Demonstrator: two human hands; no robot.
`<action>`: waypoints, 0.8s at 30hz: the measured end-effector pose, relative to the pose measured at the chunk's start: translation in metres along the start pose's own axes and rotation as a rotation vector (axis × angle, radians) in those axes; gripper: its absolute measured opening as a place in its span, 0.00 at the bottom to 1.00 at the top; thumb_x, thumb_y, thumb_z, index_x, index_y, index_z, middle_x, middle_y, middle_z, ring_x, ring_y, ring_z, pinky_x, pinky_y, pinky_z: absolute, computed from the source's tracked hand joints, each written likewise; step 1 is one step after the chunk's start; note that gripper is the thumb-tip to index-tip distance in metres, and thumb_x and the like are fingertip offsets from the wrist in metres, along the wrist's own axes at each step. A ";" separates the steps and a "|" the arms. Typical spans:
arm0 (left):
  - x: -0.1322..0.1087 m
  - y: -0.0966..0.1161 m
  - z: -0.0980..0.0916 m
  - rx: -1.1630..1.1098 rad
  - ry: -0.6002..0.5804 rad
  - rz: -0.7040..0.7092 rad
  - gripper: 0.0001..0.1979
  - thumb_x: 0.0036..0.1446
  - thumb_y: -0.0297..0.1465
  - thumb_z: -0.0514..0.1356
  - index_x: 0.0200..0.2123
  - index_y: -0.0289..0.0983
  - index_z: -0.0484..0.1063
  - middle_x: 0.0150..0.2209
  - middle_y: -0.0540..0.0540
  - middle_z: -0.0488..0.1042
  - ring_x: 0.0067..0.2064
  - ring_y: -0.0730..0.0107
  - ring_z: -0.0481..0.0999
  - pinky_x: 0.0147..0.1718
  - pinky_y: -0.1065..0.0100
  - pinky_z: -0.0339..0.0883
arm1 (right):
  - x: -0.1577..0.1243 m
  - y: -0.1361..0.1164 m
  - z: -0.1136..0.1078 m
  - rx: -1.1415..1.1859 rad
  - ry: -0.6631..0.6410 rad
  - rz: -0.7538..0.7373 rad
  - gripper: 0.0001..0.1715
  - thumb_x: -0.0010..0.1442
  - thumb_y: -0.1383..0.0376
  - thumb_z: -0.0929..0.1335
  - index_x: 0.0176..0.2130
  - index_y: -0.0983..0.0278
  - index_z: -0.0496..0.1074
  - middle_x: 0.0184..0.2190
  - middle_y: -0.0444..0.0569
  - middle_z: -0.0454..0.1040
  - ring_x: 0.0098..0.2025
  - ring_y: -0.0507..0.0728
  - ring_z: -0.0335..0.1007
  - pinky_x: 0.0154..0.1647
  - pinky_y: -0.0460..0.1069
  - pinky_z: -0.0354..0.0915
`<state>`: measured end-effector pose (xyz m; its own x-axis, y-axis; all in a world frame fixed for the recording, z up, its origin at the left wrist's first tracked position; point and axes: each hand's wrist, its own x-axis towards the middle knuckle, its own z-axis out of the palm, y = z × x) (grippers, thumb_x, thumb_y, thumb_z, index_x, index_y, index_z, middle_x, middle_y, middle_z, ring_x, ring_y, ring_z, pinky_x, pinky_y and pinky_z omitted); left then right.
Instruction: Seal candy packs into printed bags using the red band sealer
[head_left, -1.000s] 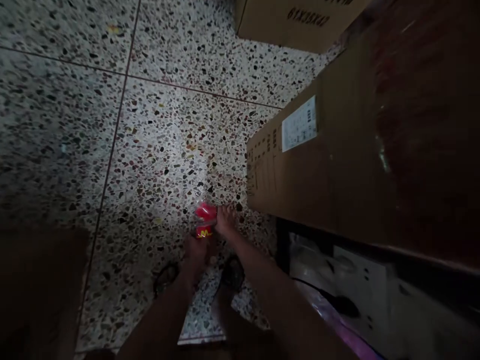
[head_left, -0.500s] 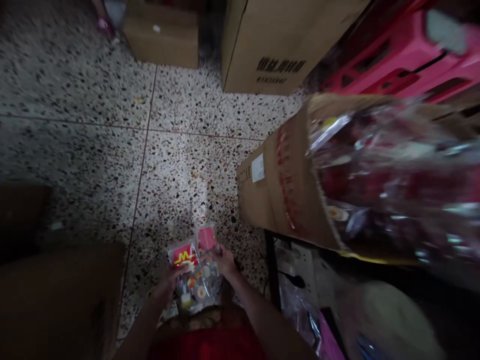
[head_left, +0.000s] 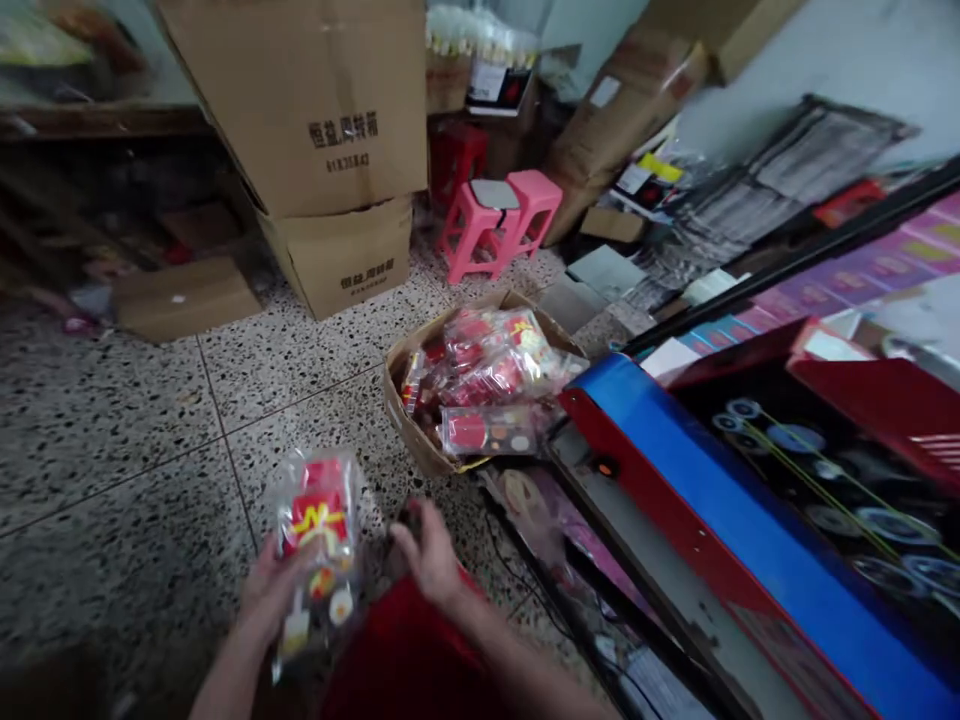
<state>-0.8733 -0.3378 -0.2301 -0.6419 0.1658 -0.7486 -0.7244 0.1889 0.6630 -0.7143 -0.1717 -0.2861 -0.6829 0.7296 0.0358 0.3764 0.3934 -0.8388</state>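
Note:
My left hand [head_left: 271, 580] is closed around clear plastic packets [head_left: 319, 515], which overlap in a small stack. Red card with a yellow zigzag logo shows through the film, along with small toy-food-like pieces, one resembling a fried egg. To the right, my right hand [head_left: 433, 560] hovers apart from the packets, thumb away from the fingers, with nothing visible in its grasp. Beyond it stands an open cardboard box [head_left: 412, 440] heaped with similar packets [head_left: 487, 370]. One packet [head_left: 495, 430] lies across the box's near edge.
A red and blue machine [head_left: 697, 480] with pulleys and belts takes up the right side. Tall cartons [head_left: 300, 120] stand at the back left, with pink stools [head_left: 480, 225] beside them. A flat carton [head_left: 184, 300] lies on the speckled floor [head_left: 292, 365].
My view has swung up and right, bringing in the machine and stools. My right hand has come off the packets, which are now together in my left hand.

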 end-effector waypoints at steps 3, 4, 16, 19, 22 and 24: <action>0.028 0.076 0.014 -0.018 0.193 0.242 0.29 0.31 0.31 0.75 0.41 0.39 0.74 0.29 0.51 0.79 0.25 0.68 0.77 0.25 0.69 0.74 | 0.063 0.010 -0.067 -0.307 0.293 -0.061 0.36 0.63 0.50 0.65 0.62 0.67 0.57 0.60 0.65 0.58 0.63 0.69 0.53 0.60 0.67 0.57; 0.038 0.100 0.019 -0.053 0.220 0.329 0.29 0.30 0.30 0.75 0.41 0.39 0.74 0.31 0.51 0.79 0.26 0.70 0.77 0.26 0.70 0.75 | 0.086 0.018 -0.085 -0.418 0.356 -0.032 0.39 0.64 0.50 0.64 0.64 0.70 0.54 0.63 0.68 0.51 0.66 0.71 0.45 0.62 0.69 0.53; 0.093 0.231 0.124 0.042 0.060 0.590 0.30 0.30 0.31 0.75 0.42 0.39 0.74 0.36 0.47 0.79 0.30 0.68 0.78 0.29 0.67 0.77 | 0.251 0.072 -0.086 -0.811 0.368 0.274 0.54 0.60 0.36 0.60 0.69 0.69 0.47 0.69 0.65 0.36 0.67 0.80 0.33 0.60 0.73 0.50; 0.110 0.238 0.153 0.097 -0.063 0.564 0.29 0.31 0.31 0.75 0.41 0.39 0.73 0.37 0.46 0.79 0.31 0.66 0.79 0.30 0.65 0.77 | 0.266 0.069 -0.077 -0.797 0.339 0.325 0.59 0.56 0.34 0.62 0.69 0.69 0.46 0.70 0.64 0.32 0.68 0.80 0.27 0.59 0.73 0.50; 0.139 0.248 0.179 0.160 -0.179 0.529 0.30 0.31 0.31 0.75 0.42 0.39 0.73 0.37 0.46 0.79 0.31 0.65 0.79 0.30 0.65 0.77 | 0.269 0.066 -0.072 -0.805 0.278 0.301 0.58 0.55 0.33 0.63 0.69 0.63 0.46 0.70 0.59 0.29 0.68 0.78 0.25 0.61 0.72 0.47; 0.162 0.257 0.195 0.199 -0.264 0.498 0.31 0.31 0.31 0.75 0.43 0.39 0.73 0.37 0.46 0.79 0.31 0.66 0.79 0.31 0.65 0.77 | 0.267 0.064 -0.066 -0.822 0.250 0.288 0.55 0.57 0.35 0.63 0.69 0.61 0.47 0.71 0.57 0.29 0.69 0.75 0.26 0.63 0.70 0.45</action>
<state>-1.1145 -0.0736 -0.1808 -0.7897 0.5108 -0.3398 -0.2749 0.2005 0.9403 -0.8312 0.0851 -0.2945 -0.3732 0.9242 0.0813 0.9055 0.3819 -0.1849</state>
